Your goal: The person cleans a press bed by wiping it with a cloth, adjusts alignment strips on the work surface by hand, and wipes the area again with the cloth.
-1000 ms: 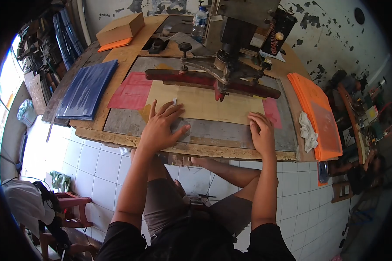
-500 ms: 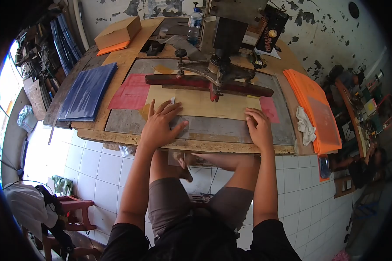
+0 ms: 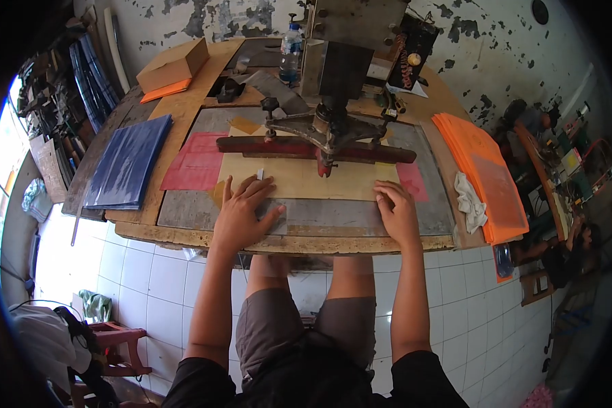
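Lying at the left of the worn wooden desk (image 3: 166, 236) is a stack of glossy dark blue plastic sheets (image 3: 128, 163). Behind it, slightly to the right, stands a brown cardboard box (image 3: 173, 66), partly on a flat orange sheet (image 3: 165, 91). Next comes a flat pinkish-red sheet (image 3: 192, 160) on a grey metal plate (image 3: 436, 207) set into the desk, its right side meeting a wide cream-coloured sheet (image 3: 313, 186). The left hand (image 3: 241, 214) rests palm down at that sheet's left front corner, its grip spread wide, thumb apart, closed around nothing; a small white piece (image 3: 260, 174) shows at its fingertips. Above the middle of the cream sheet sits a long dark-red press bar (image 3: 272, 148), covering part of its far side, under a dark metal bracket (image 3: 326, 129). The right hand (image 3: 398, 212) touches the sheet's right front corner, its grip half curled with the fingers bent together; whether it pinches the edge can't be made out. Farther right, a crumpled white cloth (image 3: 469, 202) lies against a stack of bright orange plastic sheets (image 3: 472, 160).
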The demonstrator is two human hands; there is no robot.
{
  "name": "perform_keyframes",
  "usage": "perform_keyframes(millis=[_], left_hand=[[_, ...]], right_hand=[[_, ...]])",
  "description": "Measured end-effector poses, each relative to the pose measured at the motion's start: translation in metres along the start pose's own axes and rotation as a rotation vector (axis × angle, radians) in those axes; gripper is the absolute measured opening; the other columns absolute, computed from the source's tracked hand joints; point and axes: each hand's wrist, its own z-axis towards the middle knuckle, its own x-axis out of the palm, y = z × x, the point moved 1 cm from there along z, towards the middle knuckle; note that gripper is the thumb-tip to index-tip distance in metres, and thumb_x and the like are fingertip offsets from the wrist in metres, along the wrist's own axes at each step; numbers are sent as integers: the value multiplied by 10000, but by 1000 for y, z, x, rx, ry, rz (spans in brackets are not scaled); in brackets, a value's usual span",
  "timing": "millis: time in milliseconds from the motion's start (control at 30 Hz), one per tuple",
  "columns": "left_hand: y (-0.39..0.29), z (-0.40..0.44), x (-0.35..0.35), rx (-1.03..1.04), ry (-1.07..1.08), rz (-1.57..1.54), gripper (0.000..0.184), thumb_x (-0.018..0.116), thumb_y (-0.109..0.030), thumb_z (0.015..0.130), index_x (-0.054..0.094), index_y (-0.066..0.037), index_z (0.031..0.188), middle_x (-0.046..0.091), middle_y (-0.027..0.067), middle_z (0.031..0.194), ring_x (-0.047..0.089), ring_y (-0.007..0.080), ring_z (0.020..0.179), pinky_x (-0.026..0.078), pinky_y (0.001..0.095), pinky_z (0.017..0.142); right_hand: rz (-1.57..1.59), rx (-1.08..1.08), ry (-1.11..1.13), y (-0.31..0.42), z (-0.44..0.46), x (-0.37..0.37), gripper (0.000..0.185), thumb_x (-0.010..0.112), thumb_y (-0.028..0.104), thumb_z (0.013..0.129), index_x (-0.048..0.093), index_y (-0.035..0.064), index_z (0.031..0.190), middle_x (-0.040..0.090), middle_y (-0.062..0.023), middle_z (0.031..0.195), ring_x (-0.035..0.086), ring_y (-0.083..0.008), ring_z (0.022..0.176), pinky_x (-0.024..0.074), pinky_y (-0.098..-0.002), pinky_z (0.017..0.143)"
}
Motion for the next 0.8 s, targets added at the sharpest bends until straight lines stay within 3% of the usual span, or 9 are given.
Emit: perform_keyframes(millis=[133,233,400,567,800], left_hand=[[0,-1,0,-1,1,1,530,727,-470,1016,760,-88,1382,659,48,1575,492,312,1559,167,614,1368],[3,-1,3,9,-14,1,551,724,-496,1015,766,-74,1367,653,44,1581,496,310,1552,177,610,1366],[2,-3,2,8,-22,0,559,726,-498,1012,769,-53,1348,660,61,1575,500,315,1550,220,610,1354],[-2,-7,-4,-1,-89,-56,475,780,-406,989,780,-40,1292,705,102,1506,569,333,1486,316,551,1313],[-2,-54,-4,-20,-241,82,476,753,-345,980,728,-92,1382,650,81,1582,541,314,1510,290,557,1307]], right_hand=[[-29,-51,-34,8,0,-3,197,700,106,1040,774,8,1195,775,-124,1331,692,-346,1278,525,-462,1115],[-22,-3,-5,5,-2,-2,208,706,154,1041,780,67,1216,754,-73,1392,642,-316,1356,462,-476,1170],[-6,7,11,2,-1,-2,217,708,149,1041,779,63,1226,754,-73,1393,637,-309,1367,458,-474,1175],[-3,20,16,6,-3,-2,231,701,135,1044,770,50,1246,750,-80,1395,636,-309,1366,455,-475,1178],[-228,-64,-112,23,-37,-15,297,694,141,1050,741,58,1331,734,-93,1406,627,-313,1383,412,-492,1221]])
